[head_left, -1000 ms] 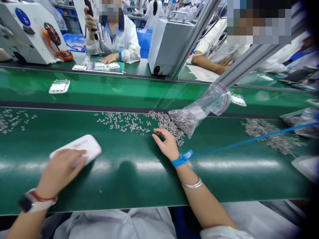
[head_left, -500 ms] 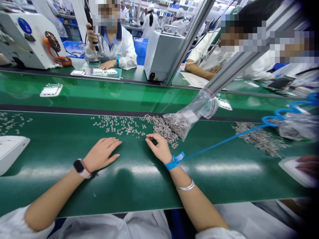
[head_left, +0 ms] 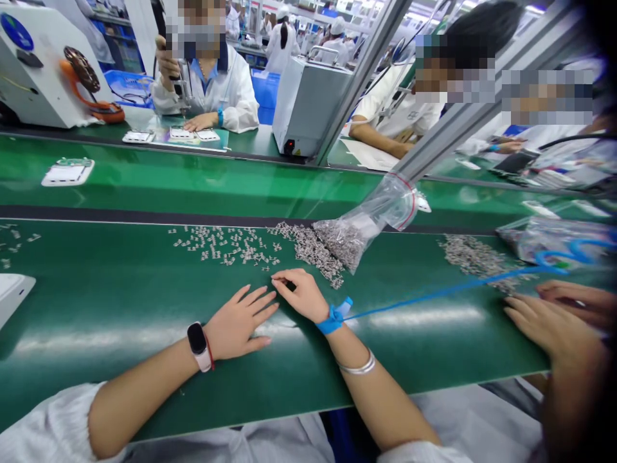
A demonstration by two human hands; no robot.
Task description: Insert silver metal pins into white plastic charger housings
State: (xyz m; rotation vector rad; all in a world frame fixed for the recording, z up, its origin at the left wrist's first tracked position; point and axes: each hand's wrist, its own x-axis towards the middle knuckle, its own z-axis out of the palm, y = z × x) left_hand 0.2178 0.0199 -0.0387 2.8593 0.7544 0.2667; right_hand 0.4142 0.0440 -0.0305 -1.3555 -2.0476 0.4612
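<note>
My left hand (head_left: 241, 323) lies over the green work surface (head_left: 144, 283), palm down with its fingers spread, holding nothing. Its fingertips are just below my right hand (head_left: 303, 296). That hand has its thumb and index finger pinched together; whatever is between them, if anything, is too small to make out. Just beyond the hands lie scattered small metal pieces (head_left: 219, 243). A denser heap of the same pieces (head_left: 308, 247) sits beside a clear zip bag (head_left: 344, 241) that holds more of them. A blue wrist strap (head_left: 332, 319) is around my right wrist.
A blue coiled cord (head_left: 434, 299) runs from the strap to the right. A co-worker's hands (head_left: 554, 315) are by another metal heap (head_left: 475, 257). A white housing (head_left: 14, 292) stands at left. Beyond a dark rail, a white part (head_left: 67, 172) lies on the green belt (head_left: 193, 180).
My left hand has moved right and nearer to me, its fingers spreading wider. My right hand has shifted slightly left and its pinch has closed. A co-worker's hands now show at right.
</note>
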